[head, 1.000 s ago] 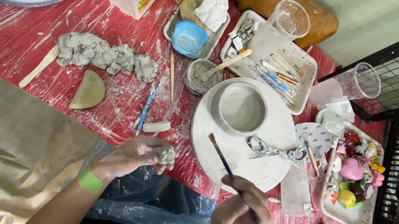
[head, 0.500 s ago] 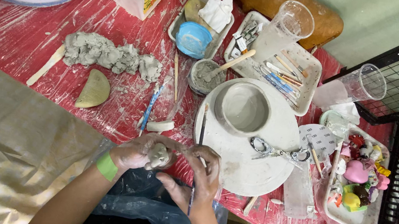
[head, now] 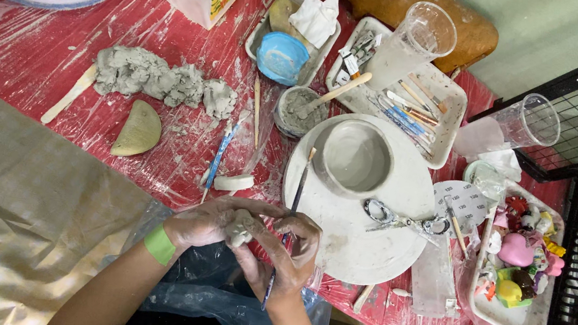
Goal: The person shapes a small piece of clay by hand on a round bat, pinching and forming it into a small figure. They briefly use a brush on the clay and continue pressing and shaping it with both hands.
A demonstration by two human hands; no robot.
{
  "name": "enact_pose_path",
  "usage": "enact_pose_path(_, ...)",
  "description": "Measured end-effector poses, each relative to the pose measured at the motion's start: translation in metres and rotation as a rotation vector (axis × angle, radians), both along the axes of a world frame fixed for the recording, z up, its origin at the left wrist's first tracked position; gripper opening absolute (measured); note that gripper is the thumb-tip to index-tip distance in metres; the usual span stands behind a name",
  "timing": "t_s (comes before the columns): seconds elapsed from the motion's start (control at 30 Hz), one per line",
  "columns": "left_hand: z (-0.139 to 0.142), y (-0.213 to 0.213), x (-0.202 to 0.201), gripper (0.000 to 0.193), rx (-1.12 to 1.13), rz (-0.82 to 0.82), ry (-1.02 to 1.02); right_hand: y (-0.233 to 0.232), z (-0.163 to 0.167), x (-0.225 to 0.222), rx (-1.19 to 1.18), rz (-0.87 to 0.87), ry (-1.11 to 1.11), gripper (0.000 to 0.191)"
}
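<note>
From the head view, I see both hands meeting at the near edge of the red plastic-covered table, at about 6 o'clock in the frame. My left hand, with a green wristband at the wrist, is cupped around a small lump of grey clay; the fingers wrap it from the 9 o'clock side, so I read that grip as closed on the lump. My right hand presses on the lump from its 3 o'clock side with the fingertips, while a thin brush is pinched in the same hand, its shaft running up toward 12 o'clock over the white round board.

As for progress, I judge the small piece to be mid-shaping: it looks rough and lumpy, with no clear form yet. A grey clay bowl stands formed on the board at 1 o'clock from the hands, with scissors lying beside it. A row of unused clay chunks sits at 10 o'clock, well apart, so plenty of material remains unworked.
</note>
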State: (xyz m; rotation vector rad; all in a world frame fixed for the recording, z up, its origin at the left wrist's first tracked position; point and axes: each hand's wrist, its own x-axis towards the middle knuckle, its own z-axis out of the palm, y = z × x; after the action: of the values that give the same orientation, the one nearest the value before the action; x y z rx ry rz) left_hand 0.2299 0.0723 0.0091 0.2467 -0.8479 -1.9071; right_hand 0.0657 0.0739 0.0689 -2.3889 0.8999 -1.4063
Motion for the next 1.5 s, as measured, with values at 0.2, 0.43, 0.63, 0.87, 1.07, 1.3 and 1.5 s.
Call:
enact_pose_path(0.2, 0.002, -0.001, 0.01, 0.084, -0.123, 0.008, -0.114, -0.003, -0.006, -0.009, 0.012, 0.015, 0.015, 0.057)
enact_pose_path(0.43, 0.032, 0.004, 0.03, 0.078, -0.762, 0.655, -1.155, -0.02, -0.013, -0.097, 0.052, -0.206, 0.157, 0.083)
enact_pose_path(0.63, 0.036, -0.002, 0.009, 0.063, -0.684, 0.592, -1.153, -0.007, -0.005, -0.136, 0.247, -0.224, 0.339, 0.097)
enact_pose_path(0.87, 0.009, -0.034, -0.051, 0.042, -0.793, 0.328, -1.173, -0.03, 0.007, -0.141, 0.252, -0.352, 0.418, 0.069)
enact_pose_path(1.07, 0.009, -0.063, -0.079, 0.041, -0.974, 0.31, -1.229, -0.057, 0.034, -0.139, 0.309, -0.425, 0.409, 0.044)
enact_pose_path(1.3, 0.015, -0.077, -0.076, 0.047, -1.026, 0.345, -1.177, -0.072, 0.057, -0.119, 0.364, -0.447, 0.15, 0.023)
enact_pose_path(1.5, 0.019, -0.075, -0.064, 0.045, -0.882, 0.372, -1.164, -0.062, 0.065, -0.107, 0.395, -0.473, -0.01, 0.02)
